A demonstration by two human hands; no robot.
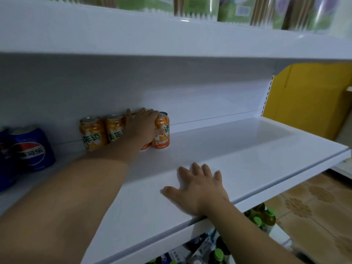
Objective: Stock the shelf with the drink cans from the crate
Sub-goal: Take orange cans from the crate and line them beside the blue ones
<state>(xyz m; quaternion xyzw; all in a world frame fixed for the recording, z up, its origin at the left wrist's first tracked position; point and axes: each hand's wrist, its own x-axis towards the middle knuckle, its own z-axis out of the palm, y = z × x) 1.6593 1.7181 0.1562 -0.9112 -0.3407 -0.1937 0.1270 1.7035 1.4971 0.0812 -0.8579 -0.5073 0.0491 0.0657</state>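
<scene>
I stand at a white shelf (238, 149) whose deck runs away to my right, bare and glossy. Its white back panel (171, 88) rises behind. Four orange drink cans stand upright in a row against the back edge: the leftmost can (92, 133), a second can (114, 128) touching it, then the held can (145, 147), then the rightmost can (162, 130). My left hand (140, 125) is curled over the held can, fingers across its top, thumb down between it and the rightmost. My right hand (200, 189) lies flat on the front edge, fingers spread, holding nothing. Blue Pepsi cans (33, 149) stand at the left end. The upper shelf (171, 35) carries green packs (234, 8). Below the front edge show green-capped bottles (264, 220). A yellow panel (304, 101) closes the right end, above a brown patterned tile floor (314, 202).
</scene>
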